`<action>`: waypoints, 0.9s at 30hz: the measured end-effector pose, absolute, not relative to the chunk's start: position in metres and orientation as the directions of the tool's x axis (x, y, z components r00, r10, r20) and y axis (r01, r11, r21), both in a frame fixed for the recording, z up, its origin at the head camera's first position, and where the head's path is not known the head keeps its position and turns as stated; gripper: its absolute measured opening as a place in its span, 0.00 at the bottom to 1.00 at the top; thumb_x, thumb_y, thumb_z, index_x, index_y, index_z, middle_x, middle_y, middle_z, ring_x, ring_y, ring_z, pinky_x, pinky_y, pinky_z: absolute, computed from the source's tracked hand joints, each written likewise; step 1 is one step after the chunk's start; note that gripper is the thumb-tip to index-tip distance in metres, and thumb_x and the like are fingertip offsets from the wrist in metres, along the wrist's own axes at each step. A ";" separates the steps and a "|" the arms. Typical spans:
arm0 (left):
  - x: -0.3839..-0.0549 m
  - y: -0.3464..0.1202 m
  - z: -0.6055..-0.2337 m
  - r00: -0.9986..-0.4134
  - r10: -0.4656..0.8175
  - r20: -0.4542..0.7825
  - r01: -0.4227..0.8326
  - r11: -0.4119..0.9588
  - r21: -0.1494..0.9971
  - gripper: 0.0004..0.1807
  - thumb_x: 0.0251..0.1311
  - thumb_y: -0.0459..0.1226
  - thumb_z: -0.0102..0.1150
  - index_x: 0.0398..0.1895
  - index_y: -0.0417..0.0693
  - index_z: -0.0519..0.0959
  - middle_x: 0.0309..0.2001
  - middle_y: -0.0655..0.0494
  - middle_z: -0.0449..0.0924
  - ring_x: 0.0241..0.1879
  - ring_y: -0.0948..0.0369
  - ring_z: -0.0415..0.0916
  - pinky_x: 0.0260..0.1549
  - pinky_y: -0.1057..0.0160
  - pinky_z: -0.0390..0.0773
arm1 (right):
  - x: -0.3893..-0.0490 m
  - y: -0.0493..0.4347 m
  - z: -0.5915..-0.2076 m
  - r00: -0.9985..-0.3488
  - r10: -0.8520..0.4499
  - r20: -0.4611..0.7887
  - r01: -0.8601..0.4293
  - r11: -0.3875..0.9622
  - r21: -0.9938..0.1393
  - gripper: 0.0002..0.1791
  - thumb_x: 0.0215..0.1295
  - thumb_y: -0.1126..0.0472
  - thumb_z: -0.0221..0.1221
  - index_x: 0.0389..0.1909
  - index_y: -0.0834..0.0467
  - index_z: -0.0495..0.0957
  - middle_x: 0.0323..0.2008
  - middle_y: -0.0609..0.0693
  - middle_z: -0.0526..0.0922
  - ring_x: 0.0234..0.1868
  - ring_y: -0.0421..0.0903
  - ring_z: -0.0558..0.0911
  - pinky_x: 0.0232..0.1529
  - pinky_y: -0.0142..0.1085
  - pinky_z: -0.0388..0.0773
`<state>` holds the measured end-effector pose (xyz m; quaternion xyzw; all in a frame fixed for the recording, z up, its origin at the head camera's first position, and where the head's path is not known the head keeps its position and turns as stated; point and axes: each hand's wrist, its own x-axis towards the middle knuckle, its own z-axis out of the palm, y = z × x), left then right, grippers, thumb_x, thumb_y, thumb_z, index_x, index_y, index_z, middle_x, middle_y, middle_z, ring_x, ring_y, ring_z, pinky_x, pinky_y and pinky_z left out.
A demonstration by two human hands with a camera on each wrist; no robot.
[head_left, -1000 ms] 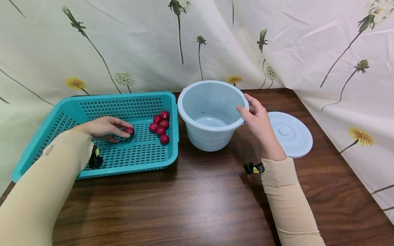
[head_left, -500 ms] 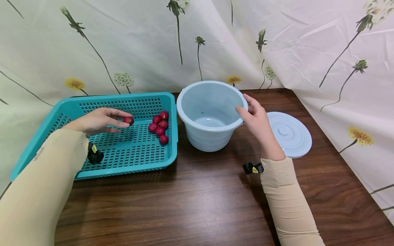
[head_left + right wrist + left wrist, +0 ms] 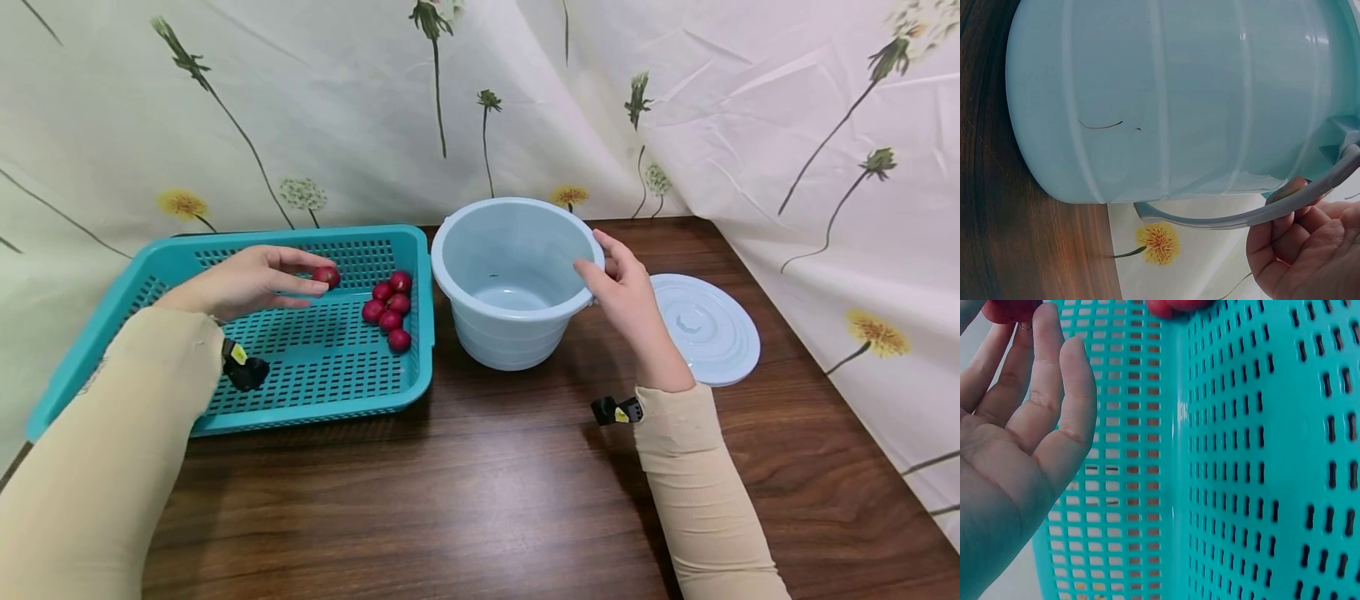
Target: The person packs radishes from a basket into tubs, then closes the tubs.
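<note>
My left hand (image 3: 255, 282) pinches a red radish (image 3: 327, 276) between thumb and fingertips, held up over the teal perforated basket (image 3: 426, 287). In the left wrist view that radish (image 3: 1011, 309) is cut off by the top edge, beyond the spread lower fingers. Several other radishes (image 3: 390, 319) lie grouped at the basket's right end. To the right stands a light blue bucket (image 3: 510, 337) whose inside shows no radishes. My right hand (image 3: 624, 283) grips its right rim, thumb on the inner side. The right wrist view shows the fingers by the bucket's grey handle (image 3: 1229, 219), which hangs down.
A round light blue lid (image 3: 705, 329) lies flat on the brown wooden table (image 3: 465, 500), right of the bucket. White cloth (image 3: 337, 100) printed with dandelions hangs behind the table and along its right side. The basket and bucket stand side by side, almost touching.
My left hand has lifted the radish off the basket floor, moving away from me and then slightly right. The right hand and bucket have stayed put.
</note>
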<state>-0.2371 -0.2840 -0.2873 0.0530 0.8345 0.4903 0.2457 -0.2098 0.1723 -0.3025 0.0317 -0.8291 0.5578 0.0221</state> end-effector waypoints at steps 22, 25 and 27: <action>-0.226 -0.229 -0.264 -0.898 0.349 -0.269 -0.088 0.458 0.885 0.32 0.66 0.44 0.62 0.70 0.43 0.66 0.65 0.53 0.71 0.52 0.66 0.81 0.55 0.62 0.80 | -0.209 0.173 -0.302 -0.998 -0.030 0.062 -0.069 0.402 -0.913 0.35 0.70 0.50 0.54 0.76 0.52 0.58 0.53 0.63 0.81 0.37 0.39 0.80 0.35 0.28 0.77; -0.226 -0.223 -0.263 -0.899 0.354 -0.257 -0.079 0.446 0.892 0.32 0.66 0.44 0.62 0.70 0.43 0.67 0.65 0.53 0.71 0.53 0.64 0.81 0.54 0.63 0.80 | -0.209 0.173 -0.302 -0.998 -0.029 0.057 -0.064 0.401 -0.914 0.35 0.71 0.50 0.54 0.76 0.52 0.57 0.54 0.62 0.81 0.39 0.41 0.81 0.36 0.28 0.77; -0.226 -0.220 -0.261 -0.901 0.355 -0.249 -0.074 0.440 0.895 0.31 0.66 0.43 0.62 0.70 0.43 0.68 0.65 0.54 0.71 0.54 0.64 0.80 0.53 0.64 0.81 | -0.209 0.173 -0.301 -0.998 -0.029 0.056 -0.063 0.399 -0.915 0.35 0.71 0.50 0.54 0.76 0.52 0.58 0.54 0.62 0.81 0.40 0.42 0.81 0.36 0.29 0.77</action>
